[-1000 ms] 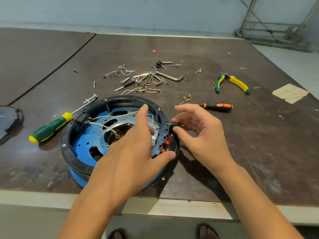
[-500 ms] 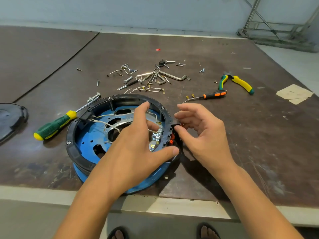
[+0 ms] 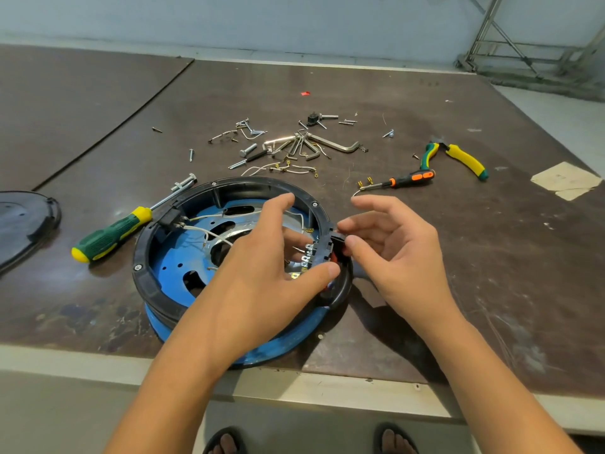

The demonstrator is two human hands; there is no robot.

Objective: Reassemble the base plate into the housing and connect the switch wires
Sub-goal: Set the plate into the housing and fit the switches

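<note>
**A:** What has changed in the last second?

**B:** Little; the right hand (image 3: 399, 253) still pinches the black switch (image 3: 338, 239) between thumb and fingertip at the housing (image 3: 147, 283) rim, though its spare fingers have fanned wider; the left hand (image 3: 262, 273) stays clamped there, thumb on the rim, fingers curled inside.

**A:** Meaning?

**B:** The switch is being seated, I judge; the wiring is unfinished; the white switch wires (image 3: 209, 232) lie loose over the blue base plate (image 3: 167, 260), which is already inside the ring.

**A:** Materials?

**B:** Matte moulded plastic ring; glossy painted plate with oval cut-outs; bright metal terminals (image 3: 307, 253).
</note>
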